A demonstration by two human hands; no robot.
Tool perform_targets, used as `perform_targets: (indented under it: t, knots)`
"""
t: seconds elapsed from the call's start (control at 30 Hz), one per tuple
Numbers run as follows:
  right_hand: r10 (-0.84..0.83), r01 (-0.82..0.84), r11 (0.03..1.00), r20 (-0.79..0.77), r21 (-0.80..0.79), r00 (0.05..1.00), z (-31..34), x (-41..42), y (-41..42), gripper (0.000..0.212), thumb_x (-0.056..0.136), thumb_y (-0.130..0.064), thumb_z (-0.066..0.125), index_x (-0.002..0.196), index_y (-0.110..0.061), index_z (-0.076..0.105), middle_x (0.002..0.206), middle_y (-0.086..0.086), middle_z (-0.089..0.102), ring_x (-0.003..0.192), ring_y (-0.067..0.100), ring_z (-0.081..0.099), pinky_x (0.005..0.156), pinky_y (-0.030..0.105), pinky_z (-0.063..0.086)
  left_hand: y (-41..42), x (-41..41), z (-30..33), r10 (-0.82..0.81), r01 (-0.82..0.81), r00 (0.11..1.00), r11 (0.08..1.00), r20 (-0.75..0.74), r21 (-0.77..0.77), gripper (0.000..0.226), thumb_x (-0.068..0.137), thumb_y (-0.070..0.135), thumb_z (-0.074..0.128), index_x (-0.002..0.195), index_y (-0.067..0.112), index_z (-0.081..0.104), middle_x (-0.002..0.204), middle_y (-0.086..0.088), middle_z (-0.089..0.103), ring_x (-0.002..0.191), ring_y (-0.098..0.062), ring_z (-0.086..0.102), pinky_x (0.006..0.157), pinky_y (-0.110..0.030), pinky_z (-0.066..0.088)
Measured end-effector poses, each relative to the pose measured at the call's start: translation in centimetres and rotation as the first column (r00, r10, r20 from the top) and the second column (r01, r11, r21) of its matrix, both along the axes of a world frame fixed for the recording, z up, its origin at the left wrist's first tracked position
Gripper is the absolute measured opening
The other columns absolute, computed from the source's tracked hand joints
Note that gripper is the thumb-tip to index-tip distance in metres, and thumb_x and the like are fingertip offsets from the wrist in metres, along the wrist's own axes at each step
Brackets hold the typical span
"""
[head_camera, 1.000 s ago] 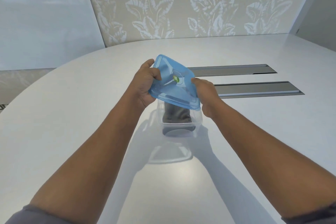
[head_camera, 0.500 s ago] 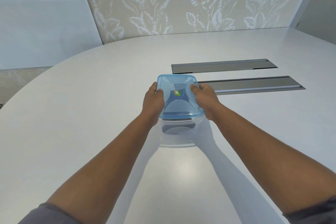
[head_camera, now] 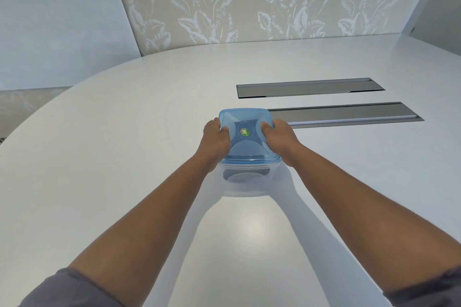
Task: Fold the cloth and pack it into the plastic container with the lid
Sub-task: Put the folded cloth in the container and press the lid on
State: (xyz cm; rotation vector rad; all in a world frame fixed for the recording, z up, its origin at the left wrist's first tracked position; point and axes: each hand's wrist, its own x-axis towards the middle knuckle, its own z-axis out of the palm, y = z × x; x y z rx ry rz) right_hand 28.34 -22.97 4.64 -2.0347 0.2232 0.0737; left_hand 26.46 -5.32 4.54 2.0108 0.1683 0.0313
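Observation:
A clear plastic container (head_camera: pixel 245 177) stands on the white table (head_camera: pixel 124 157) in the middle of the view. Its translucent blue lid (head_camera: pixel 245 144), with a green round sticker at its centre, lies flat on top of it. A dark folded cloth (head_camera: pixel 245 174) shows through the container's front wall. My left hand (head_camera: pixel 215 142) grips the left side of the lid and container, thumb on top of the lid. On the right side my right hand (head_camera: pixel 280 141) does the same.
Two long grey metal cable hatches (head_camera: pixel 309 87) (head_camera: pixel 344 115) are set flush in the table behind and to the right of the container. A leaf-patterned wall panel rises behind the table. The table's curved edge runs along the left.
The lid was held tilted above the open container a second ago. It came down flat onto the container, and both hands now hold it at the sides with thumbs on top.

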Motion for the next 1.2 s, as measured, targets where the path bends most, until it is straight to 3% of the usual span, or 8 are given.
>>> perform_targets:
  t: [0.13,0.33,0.4,0.5,0.77,0.9,1.0,1.2]
  knots:
    - [0.061,-0.064,0.998,-0.074,-0.026,0.995,0.2,0.3,-0.3,0.039,0.108,-0.036,0.037,0.134,-0.009,0.050,0.122,0.009,0.056,0.104,0.027,0.054,0.083,0.037,0.044,0.2,0.0,-0.1,-0.057,0.060,0.997,0.997,-0.052,0.057,0.020,0.110,0.025,0.032,0.127,0.024,0.043,0.117,0.003,0.049,0.076,0.002,0.044,0.055,-0.014,0.032]
    - [0.013,-0.015,1.000,-0.058,-0.020,0.998,-0.8,-0.6,0.6,0.054,0.108,-0.026,0.026,0.162,-0.024,0.019,0.131,0.005,0.050,0.098,0.023,0.049,0.079,0.033,0.039,0.2,-0.4,-0.7,-0.060,0.061,0.998,0.997,-0.012,0.036,0.043,0.111,0.025,0.032,0.151,0.011,0.034,0.141,-0.003,0.047,0.097,-0.009,0.046,0.057,-0.004,0.031]
    - [0.023,-0.020,0.996,0.033,-0.088,0.999,-1.3,-1.0,0.7,0.056,0.109,-0.027,0.024,0.164,-0.028,0.011,0.148,0.009,0.048,0.112,0.027,0.049,0.086,0.031,0.037,0.1,-0.6,-0.9,-0.068,0.067,0.997,0.997,0.031,0.032,0.049,0.111,0.024,0.032,0.158,0.013,0.027,0.158,-0.005,0.038,0.110,-0.004,0.045,0.073,0.000,0.033]
    - [0.033,-0.025,0.990,0.061,-0.138,0.998,-1.6,-0.9,0.5,0.056,0.109,-0.027,0.023,0.164,-0.026,0.014,0.157,0.010,0.044,0.132,0.031,0.048,0.093,0.033,0.039,0.1,-0.9,-0.8,-0.065,0.063,0.996,0.998,0.062,0.029,0.050,0.111,0.024,0.032,0.159,0.014,0.028,0.163,-0.004,0.034,0.138,-0.014,0.037,0.097,-0.018,0.025]
    - [0.089,-0.074,0.977,0.069,-0.201,0.994,-2.0,-1.0,0.3,0.059,0.109,-0.036,0.027,0.164,-0.024,0.010,0.155,0.013,0.046,0.133,0.033,0.050,0.095,0.036,0.040,0.4,-1.2,-1.1,-0.094,0.086,0.986,0.994,0.136,0.061,0.024,0.107,0.012,0.033,0.121,0.007,0.052,0.123,-0.013,0.055,0.110,-0.025,0.053,0.094,-0.037,0.044]
    - [0.104,-0.086,0.970,0.069,-0.228,0.992,-1.9,-1.0,0.3,0.059,0.110,-0.035,0.026,0.164,-0.022,0.009,0.155,0.014,0.046,0.135,0.034,0.049,0.096,0.038,0.040,0.9,-1.7,-1.5,-0.172,0.164,0.971,0.984,0.163,0.063,0.025,0.109,0.015,0.033,0.127,0.009,0.050,0.127,-0.012,0.056,0.112,-0.023,0.055,0.093,-0.033,0.045]
    - [0.113,-0.097,0.968,0.056,-0.231,0.992,-1.7,-1.0,0.4,0.059,0.110,-0.036,0.026,0.164,-0.023,0.008,0.155,0.015,0.047,0.134,0.034,0.049,0.101,0.040,0.041,1.3,-2.1,-2.0,-0.187,0.190,0.966,0.982,0.181,0.001,0.026,0.112,0.020,0.033,0.133,0.023,0.047,0.132,0.005,0.054,0.112,0.002,0.052,0.095,-0.025,0.040]
    - [0.157,-0.133,0.940,0.052,-0.316,0.986,-1.4,-1.0,0.3,0.061,0.109,-0.034,0.028,0.164,-0.017,0.008,0.169,0.012,0.019,0.145,0.033,0.039,0.109,0.043,0.037,1.8,-1.2,-2.4,-0.216,0.192,0.974,0.946,0.064,0.263,0.059,0.111,0.035,0.033,0.164,0.017,0.015,0.171,0.008,0.003,0.156,-0.008,0.006,0.120,-0.024,0.010]
